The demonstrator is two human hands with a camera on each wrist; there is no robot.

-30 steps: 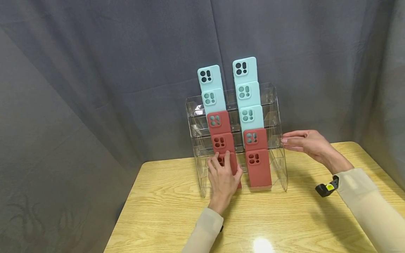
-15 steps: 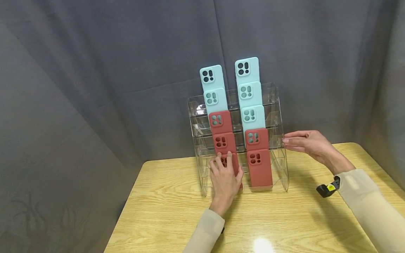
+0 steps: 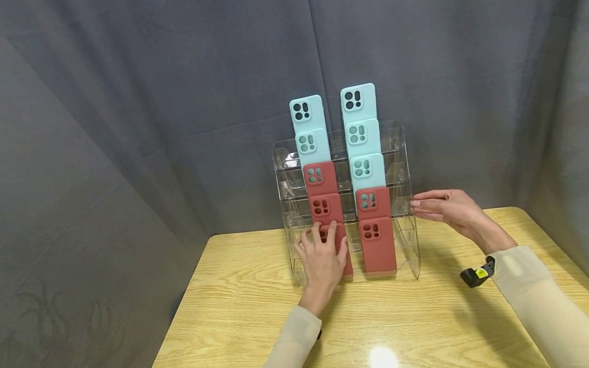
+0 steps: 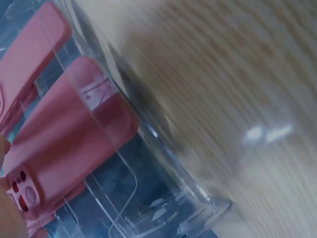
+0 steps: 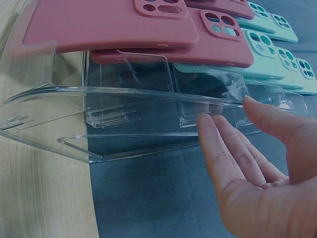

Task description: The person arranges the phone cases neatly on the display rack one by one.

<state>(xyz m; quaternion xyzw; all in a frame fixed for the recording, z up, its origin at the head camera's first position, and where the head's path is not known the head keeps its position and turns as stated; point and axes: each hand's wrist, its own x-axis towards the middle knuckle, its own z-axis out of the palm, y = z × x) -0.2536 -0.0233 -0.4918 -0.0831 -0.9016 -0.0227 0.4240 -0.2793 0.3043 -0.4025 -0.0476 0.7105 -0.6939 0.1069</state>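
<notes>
A clear acrylic display stand (image 3: 407,240) holds two columns of stepped phone cases. In the left column, two mint cases stand above three red ones. My left hand (image 3: 320,260) lies over the lowest red phone case (image 3: 346,260), fingers spread near its camera cutouts and thumb by its right edge. The left wrist view shows that red case (image 4: 74,134) behind the stand's front lip, with only a bit of finger at the left edge. My right hand (image 3: 453,209), fingers nearly straight, touches the stand's right side. In the right wrist view its fingertips (image 5: 207,124) meet the clear side panel.
The right column has three mint cases (image 3: 368,171) above two red cases (image 3: 378,250). A wooden table (image 3: 244,286) bears the stand. Behind it hangs a dark grey curtain (image 3: 207,102). A black strap device (image 3: 474,276) is on my right wrist.
My left hand has shifted slightly left, its thumb drawing in toward the red case's edge. My right hand stays at the stand's side, and the cases keep their places.
</notes>
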